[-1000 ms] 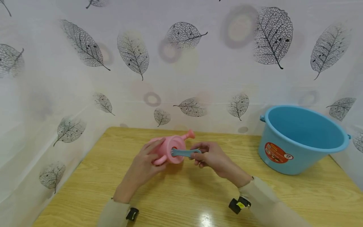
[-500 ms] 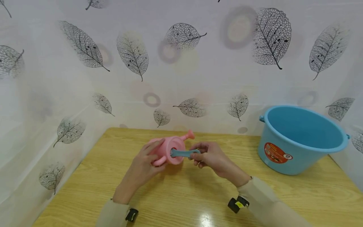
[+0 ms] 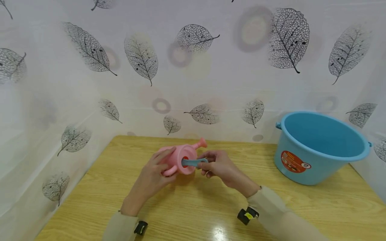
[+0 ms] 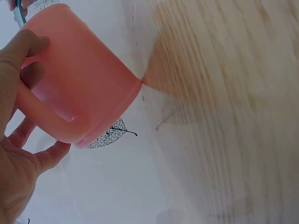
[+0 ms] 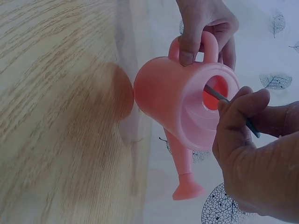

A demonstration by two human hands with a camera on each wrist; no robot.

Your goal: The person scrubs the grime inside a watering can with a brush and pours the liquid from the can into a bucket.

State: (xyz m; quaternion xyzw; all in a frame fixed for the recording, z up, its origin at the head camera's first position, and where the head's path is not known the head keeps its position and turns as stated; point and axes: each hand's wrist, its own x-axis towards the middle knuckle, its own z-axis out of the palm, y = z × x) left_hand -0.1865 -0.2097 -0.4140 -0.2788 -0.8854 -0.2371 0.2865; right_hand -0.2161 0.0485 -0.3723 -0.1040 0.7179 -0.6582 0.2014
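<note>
A pink toy watering can [image 3: 180, 151] is tipped toward the right, its mouth facing my right hand. My left hand [image 3: 154, 171] grips it at the handle [image 5: 211, 45], with the thumb over the body. In the left wrist view, the can's base edge [image 4: 133, 93] meets the wooden table. My right hand [image 3: 222, 166] pinches the looped handle of a small blue toy rake [image 3: 191, 162]. The rake's toothed end is inside the can's opening, hidden from sight. The right wrist view shows the can's spout [image 5: 187, 186] pointing away.
A large blue bucket [image 3: 319, 172] with a red label stands at the right of the wooden table [image 3: 193, 207]. Behind and to the left hangs a pale leaf-patterned sheet [image 3: 211, 83].
My right hand has moved left, pushing the rake deeper into the watering can, so its tines have gone out of sight. The left hand and the can have stayed still.
</note>
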